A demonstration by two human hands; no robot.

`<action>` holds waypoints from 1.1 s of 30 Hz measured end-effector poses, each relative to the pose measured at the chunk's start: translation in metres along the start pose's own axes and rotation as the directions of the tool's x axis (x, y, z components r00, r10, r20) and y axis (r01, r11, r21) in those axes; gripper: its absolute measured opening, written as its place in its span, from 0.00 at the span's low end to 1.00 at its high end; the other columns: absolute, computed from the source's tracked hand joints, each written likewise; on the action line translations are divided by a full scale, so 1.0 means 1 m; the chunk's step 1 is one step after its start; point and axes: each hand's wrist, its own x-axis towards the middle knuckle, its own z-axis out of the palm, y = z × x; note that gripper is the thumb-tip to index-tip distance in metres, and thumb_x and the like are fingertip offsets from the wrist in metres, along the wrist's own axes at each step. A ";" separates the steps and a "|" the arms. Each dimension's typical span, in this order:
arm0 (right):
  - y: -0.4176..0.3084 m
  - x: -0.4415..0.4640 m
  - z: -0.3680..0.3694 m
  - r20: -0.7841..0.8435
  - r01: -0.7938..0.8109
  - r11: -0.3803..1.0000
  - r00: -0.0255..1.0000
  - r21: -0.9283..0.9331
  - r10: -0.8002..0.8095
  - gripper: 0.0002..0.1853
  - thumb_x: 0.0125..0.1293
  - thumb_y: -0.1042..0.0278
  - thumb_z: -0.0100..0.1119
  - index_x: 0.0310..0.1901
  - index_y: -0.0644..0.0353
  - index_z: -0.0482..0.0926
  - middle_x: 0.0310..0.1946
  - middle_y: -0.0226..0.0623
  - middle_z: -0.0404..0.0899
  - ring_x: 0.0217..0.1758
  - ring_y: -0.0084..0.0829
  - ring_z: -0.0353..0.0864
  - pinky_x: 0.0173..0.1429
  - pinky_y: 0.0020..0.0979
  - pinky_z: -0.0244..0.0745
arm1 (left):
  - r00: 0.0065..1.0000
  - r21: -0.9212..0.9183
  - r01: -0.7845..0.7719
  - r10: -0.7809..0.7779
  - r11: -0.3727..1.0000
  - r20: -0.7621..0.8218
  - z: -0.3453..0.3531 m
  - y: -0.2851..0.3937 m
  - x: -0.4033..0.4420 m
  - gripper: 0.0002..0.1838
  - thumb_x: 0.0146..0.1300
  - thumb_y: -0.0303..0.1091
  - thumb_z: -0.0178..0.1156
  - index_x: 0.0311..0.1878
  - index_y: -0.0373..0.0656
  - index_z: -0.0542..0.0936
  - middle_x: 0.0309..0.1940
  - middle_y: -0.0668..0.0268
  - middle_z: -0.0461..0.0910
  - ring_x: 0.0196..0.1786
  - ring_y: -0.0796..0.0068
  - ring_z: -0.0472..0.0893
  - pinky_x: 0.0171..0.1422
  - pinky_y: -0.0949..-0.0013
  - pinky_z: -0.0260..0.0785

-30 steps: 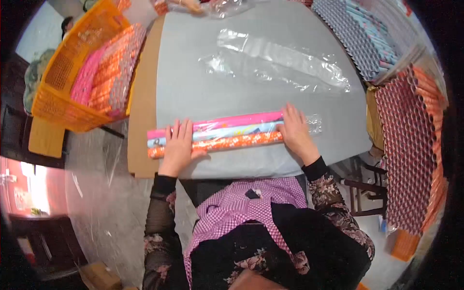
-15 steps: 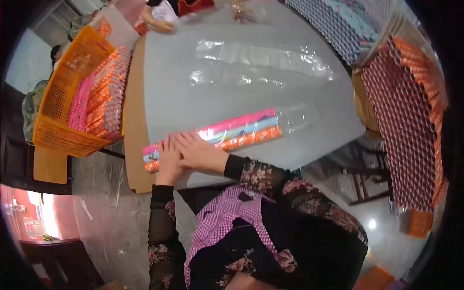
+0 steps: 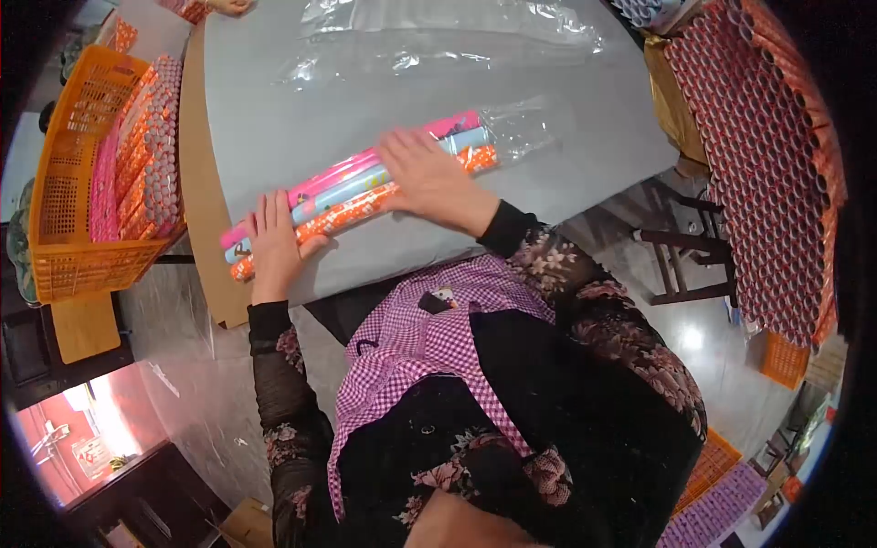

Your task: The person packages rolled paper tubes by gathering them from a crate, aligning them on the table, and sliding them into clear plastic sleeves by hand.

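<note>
Three patterned paper rolls, pink (image 3: 340, 172), light blue (image 3: 338, 194) and orange (image 3: 343, 217), lie side by side on the grey table (image 3: 274, 119). A clear plastic sleeve (image 3: 523, 130) covers them, and its loose end sticks out past their right ends. My left hand (image 3: 274, 245) presses on the rolls near their left end, fingers stretched across and thumb apart. Toward the right end, my right hand (image 3: 427, 178) lies across them with its fingers extended, slightly blurred. The palms hide parts of the rolls beneath.
More clear plastic sleeves (image 3: 411, 50) lie at the table's far side. An orange crate (image 3: 59, 201) of rolls stands at the left. Tall stacks of rolls (image 3: 749, 164) rise at the right, beside a dark stool (image 3: 681, 247). Another person's hand (image 3: 228, 5) shows at the top edge.
My hands were together near the left end; now they are apart, the right hand moved right along the rolls. The view has shifted, so the table sits higher and further left.
</note>
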 end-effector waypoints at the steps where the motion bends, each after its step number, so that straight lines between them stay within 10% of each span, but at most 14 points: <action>1: 0.009 -0.007 -0.004 0.004 0.002 1.000 1.000 0.003 -0.002 0.44 0.60 0.39 0.59 0.65 0.72 0.67 0.67 0.55 0.66 0.72 0.50 0.63 0.76 0.47 0.55 | 0.999 -0.006 -0.010 0.009 1.000 -0.032 0.001 -0.001 0.000 0.59 0.50 0.73 0.58 0.74 0.34 0.58 0.72 0.50 0.63 0.76 0.47 0.58 0.76 0.39 0.45; 6: 0.047 -0.037 -0.024 -0.041 -0.150 0.985 0.988 -0.086 0.147 0.41 0.61 0.43 0.60 0.66 0.71 0.66 0.68 0.52 0.66 0.74 0.50 0.61 0.77 0.47 0.54 | 1.000 -0.030 0.001 -0.002 1.000 -0.031 0.000 0.000 0.001 0.59 0.48 0.71 0.62 0.72 0.32 0.60 0.70 0.48 0.64 0.75 0.45 0.59 0.75 0.38 0.47; 15: 0.062 -0.061 -0.030 -0.069 -0.384 0.816 0.888 0.432 0.454 0.27 0.71 0.67 0.52 0.67 0.72 0.63 0.65 0.61 0.68 0.70 0.56 0.66 0.72 0.44 0.62 | 1.000 -0.009 -0.011 0.011 1.000 -0.025 -0.003 0.001 0.003 0.59 0.50 0.73 0.59 0.73 0.34 0.59 0.70 0.51 0.65 0.74 0.46 0.60 0.75 0.40 0.47; 25: 0.056 -0.057 -0.007 -0.148 -0.334 0.737 0.851 0.588 0.504 0.25 0.75 0.67 0.47 0.69 0.72 0.62 0.65 0.53 0.71 0.69 0.39 0.69 0.72 0.34 0.60 | 0.999 -0.004 -0.018 0.018 1.000 -0.044 -0.006 0.005 0.006 0.56 0.49 0.70 0.62 0.69 0.31 0.62 0.64 0.50 0.69 0.70 0.49 0.65 0.75 0.44 0.51; 33: 0.052 -0.049 -0.014 -0.088 -0.349 0.717 0.864 0.604 0.495 0.26 0.73 0.71 0.46 0.70 0.70 0.62 0.67 0.54 0.68 0.72 0.45 0.65 0.74 0.35 0.57 | 0.998 -0.078 0.058 -0.058 0.995 0.009 -0.012 0.011 0.005 0.60 0.47 0.69 0.65 0.72 0.30 0.59 0.68 0.45 0.65 0.72 0.44 0.62 0.78 0.46 0.48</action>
